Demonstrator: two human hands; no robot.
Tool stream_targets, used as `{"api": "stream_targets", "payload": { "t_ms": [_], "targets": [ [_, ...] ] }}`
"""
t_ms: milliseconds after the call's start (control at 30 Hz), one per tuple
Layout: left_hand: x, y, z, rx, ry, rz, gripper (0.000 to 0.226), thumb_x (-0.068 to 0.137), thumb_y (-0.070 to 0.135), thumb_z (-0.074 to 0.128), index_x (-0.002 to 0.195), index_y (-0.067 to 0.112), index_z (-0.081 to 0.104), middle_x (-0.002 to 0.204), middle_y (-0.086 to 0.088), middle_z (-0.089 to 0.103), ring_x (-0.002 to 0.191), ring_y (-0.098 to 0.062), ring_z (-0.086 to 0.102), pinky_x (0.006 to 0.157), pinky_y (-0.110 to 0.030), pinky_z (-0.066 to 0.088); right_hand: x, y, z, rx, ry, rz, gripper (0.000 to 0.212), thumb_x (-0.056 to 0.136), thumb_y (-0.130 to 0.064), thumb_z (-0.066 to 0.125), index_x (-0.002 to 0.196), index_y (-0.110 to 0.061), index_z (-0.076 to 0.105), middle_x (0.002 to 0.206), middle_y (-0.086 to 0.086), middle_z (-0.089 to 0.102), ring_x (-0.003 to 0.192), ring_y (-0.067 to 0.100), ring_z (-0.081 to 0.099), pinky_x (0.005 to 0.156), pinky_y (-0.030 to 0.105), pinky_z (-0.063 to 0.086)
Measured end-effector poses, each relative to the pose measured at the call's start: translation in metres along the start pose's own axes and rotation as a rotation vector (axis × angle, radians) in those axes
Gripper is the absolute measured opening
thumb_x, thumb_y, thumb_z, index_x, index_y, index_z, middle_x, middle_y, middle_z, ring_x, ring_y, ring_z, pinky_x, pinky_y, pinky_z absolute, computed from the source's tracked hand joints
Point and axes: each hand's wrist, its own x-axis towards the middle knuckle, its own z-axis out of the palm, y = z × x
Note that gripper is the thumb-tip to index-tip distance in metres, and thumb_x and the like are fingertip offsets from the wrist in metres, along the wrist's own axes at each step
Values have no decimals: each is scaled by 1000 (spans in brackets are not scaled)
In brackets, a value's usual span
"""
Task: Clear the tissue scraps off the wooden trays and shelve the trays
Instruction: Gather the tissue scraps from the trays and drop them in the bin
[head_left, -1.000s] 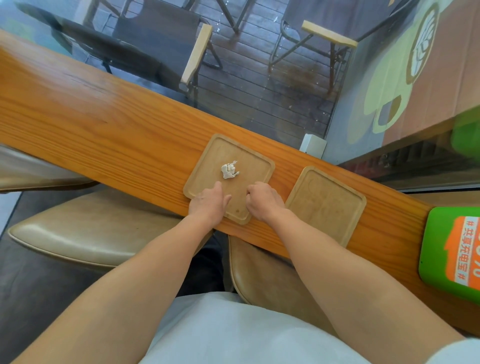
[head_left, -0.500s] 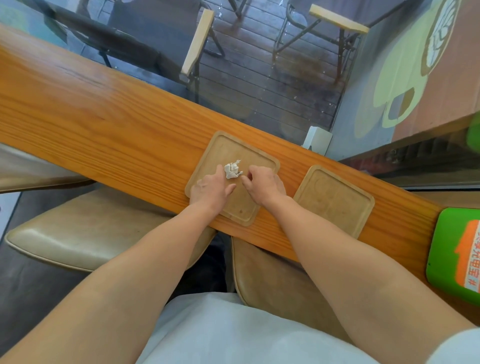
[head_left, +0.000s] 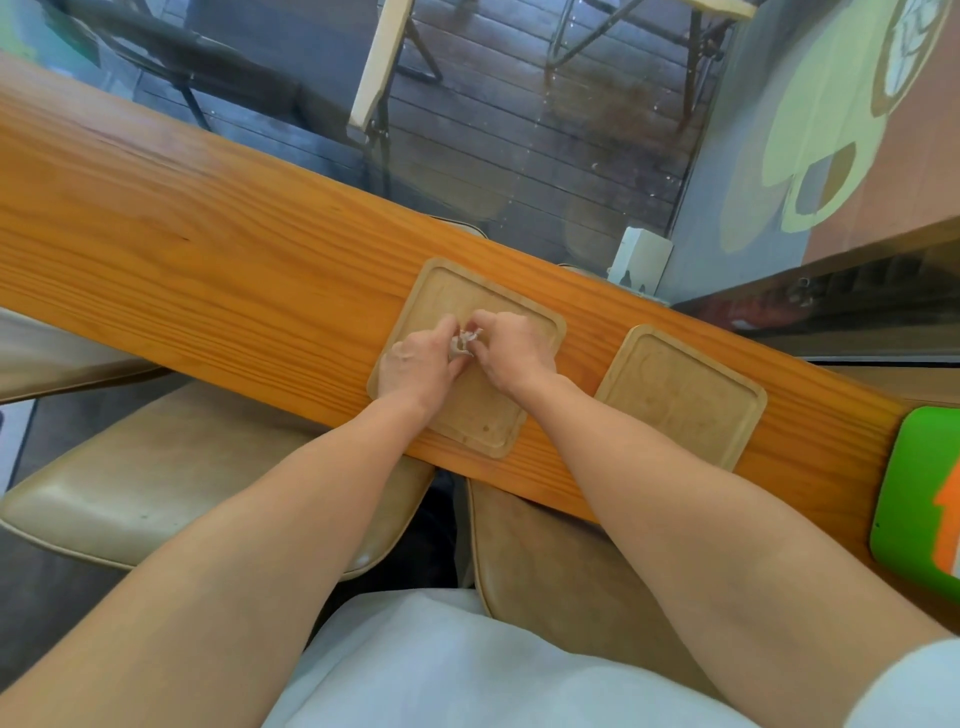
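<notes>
Long wooden counter (head_left: 208, 249) running under both forearms, with padded stools (head_left: 156, 493) tucked below on the near side. Two wooden trays lying flat on top: one tray (head_left: 483, 415) directly beneath both hands, a second tray (head_left: 680, 395) just right of the right hand, bare. Green box (head_left: 919, 499) farther right still. Left hand (head_left: 421, 364) and right hand (head_left: 514, 351) meeting over the first tray, fingertips pinched narrow from either side around a small crumpled tissue scrap (head_left: 464, 342) held between them.

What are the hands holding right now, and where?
Both the left hand and right hand pinch the small crumpled white tissue scrap from opposite sides.
</notes>
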Motion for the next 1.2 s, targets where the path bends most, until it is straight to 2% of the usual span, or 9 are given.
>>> {"api": "stream_targets", "payload": {
  "t_ms": [133,300,533,733,800,933,1033,1100,1200],
  "targets": [
    [-1,-3,3,3,-53,0,22,96,41,52,97,20,54,90,-6,69,79,-30,63,60,-35,42,0,-2,1,-29,18,0,7,93,-24,52,96,-20,56,92,7,63,81,29,58,64,38,48],
    [-8,-4,3,-23,-132,-91,23,100,34,43,93,13,50,83,-11,62,70,-29,53,57,-36,36,-6,5,-1,-72,-17,116,11,91,-26,45,90,-16,44,95,10,60,83,33,56,63,39,41],
    [-24,7,-6,-86,-137,-112,32,97,32,48,70,17,47,75,-6,57,68,-23,54,53,-31,34,-30,25,-15,-66,-13,213,18,90,-33,42,87,-17,48,89,10,57,78,30,55,61,38,42],
    [-49,31,-11,-126,-109,-98,8,98,16,45,90,15,43,72,-4,49,60,-18,49,47,-32,33,-59,31,-26,-90,-54,193,14,91,-19,47,100,-12,55,101,13,57,88,32,56,72,39,49],
    [-60,39,-14,-138,-116,-73,6,99,14,44,93,16,44,79,-6,54,66,-22,53,52,-35,41,-71,34,-28,-115,-67,172,18,91,-15,46,100,-11,60,105,13,60,90,32,58,77,41,52],
    [-81,52,-21,-67,-122,19,22,101,30,46,91,13,55,91,-6,55,82,-26,54,69,-41,49,-102,38,-33,-157,-48,113,20,92,-17,42,90,-15,62,101,10,64,87,31,60,73,40,52],
    [-103,65,-27,35,-103,110,39,101,41,40,75,15,53,82,-4,55,76,-26,55,64,-37,44,-135,44,-38,-178,12,115,28,95,-26,37,74,-18,53,89,6,60,79,28,58,66,37,48],
    [-106,68,-26,97,-98,123,39,101,42,37,74,18,52,80,-3,56,74,-24,56,61,-35,41,-143,45,-36,-206,19,103,34,96,-29,35,66,-18,48,81,4,57,76,27,56,63,36,45],
    [-120,83,-30,136,-84,211,37,101,42,36,75,21,51,81,-3,60,72,-22,56,61,-35,43,-181,48,-39,-185,93,147,32,95,-31,35,74,-16,53,88,7,60,78,28,57,69,38,48]
  ]
}}
